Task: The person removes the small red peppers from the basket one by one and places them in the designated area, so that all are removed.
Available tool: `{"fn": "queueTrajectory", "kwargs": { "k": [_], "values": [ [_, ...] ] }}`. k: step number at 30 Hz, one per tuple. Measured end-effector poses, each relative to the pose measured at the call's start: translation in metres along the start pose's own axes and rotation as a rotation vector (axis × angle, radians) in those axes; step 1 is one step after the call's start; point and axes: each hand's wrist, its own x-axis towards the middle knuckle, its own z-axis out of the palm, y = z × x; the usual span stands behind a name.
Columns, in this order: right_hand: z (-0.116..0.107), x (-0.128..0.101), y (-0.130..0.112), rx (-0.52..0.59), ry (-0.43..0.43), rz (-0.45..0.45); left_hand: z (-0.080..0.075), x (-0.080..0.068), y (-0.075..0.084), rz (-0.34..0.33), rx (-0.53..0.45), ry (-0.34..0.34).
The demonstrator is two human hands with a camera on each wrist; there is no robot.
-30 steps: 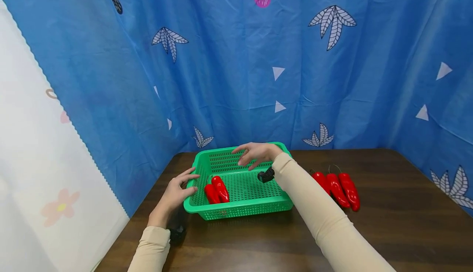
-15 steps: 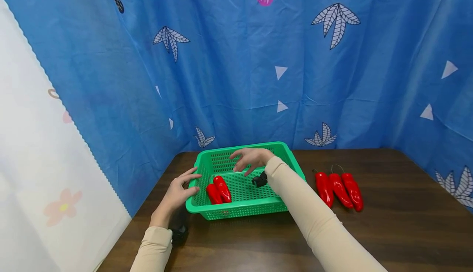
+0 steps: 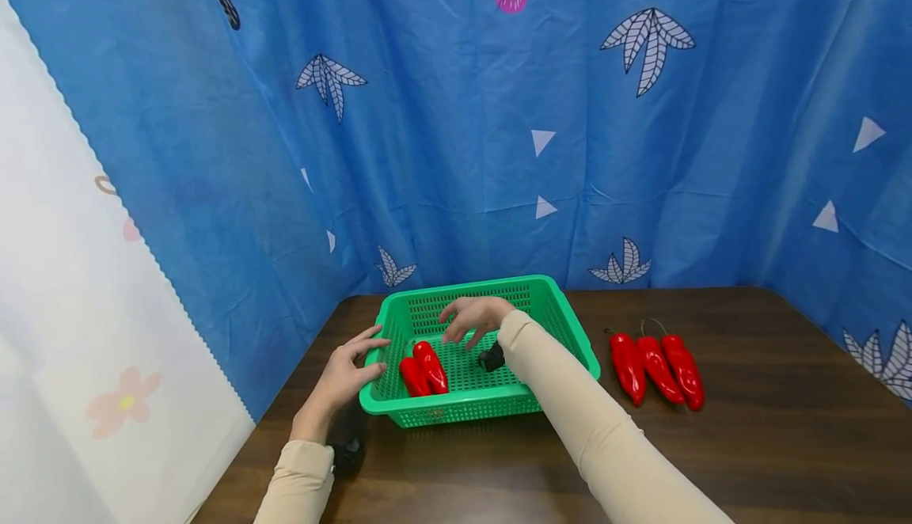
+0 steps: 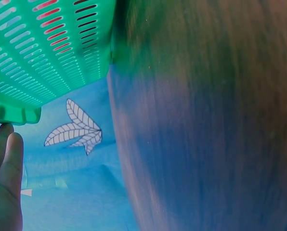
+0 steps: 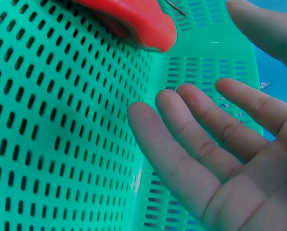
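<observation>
A green plastic basket (image 3: 470, 409) with slotted walls stands on the table, two red chili peppers (image 3: 431, 367) lying side by side at its left end. At the basket's left rim rests my left hand (image 3: 340, 377), fingers fairly straight; in the left wrist view its fingertips (image 4: 13, 144) meet the rim from outside. My right hand (image 3: 477, 318) hovers inside the basket, to the right of the peppers. In the right wrist view the fingers (image 5: 215, 125) are spread and relaxed, the palm holds nothing, and a red pepper (image 5: 143, 24) shows beyond the fingertips.
Three more red peppers (image 3: 657, 366) lie together on the dark wooden table (image 3: 777, 429), to the right of the basket. A blue patterned curtain (image 3: 456, 152) hangs behind the table, and a white flowered cloth (image 3: 107, 310) hangs at the left.
My right hand has moved left and lower into the basket, closer to the two peppers. The left hand stays at the rim. The view has shifted slightly.
</observation>
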Motion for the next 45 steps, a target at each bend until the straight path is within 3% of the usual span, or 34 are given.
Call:
{"fn": "queueTrajectory", "kwargs": {
  "k": [15, 35, 45],
  "values": [
    [0.019, 0.007, 0.002, -0.034, -0.050, 0.032, -0.001, -0.002, 0.000, 0.028, 0.013, 0.006],
    [0.024, 0.021, 0.010, -0.031, -0.122, 0.115, -0.001, -0.002, 0.001, 0.018, -0.013, 0.006],
    [0.032, 0.023, 0.004, 0.012, -0.151, 0.121, 0.000, -0.001, -0.001, -0.003, 0.018, 0.022]
  ]
}}
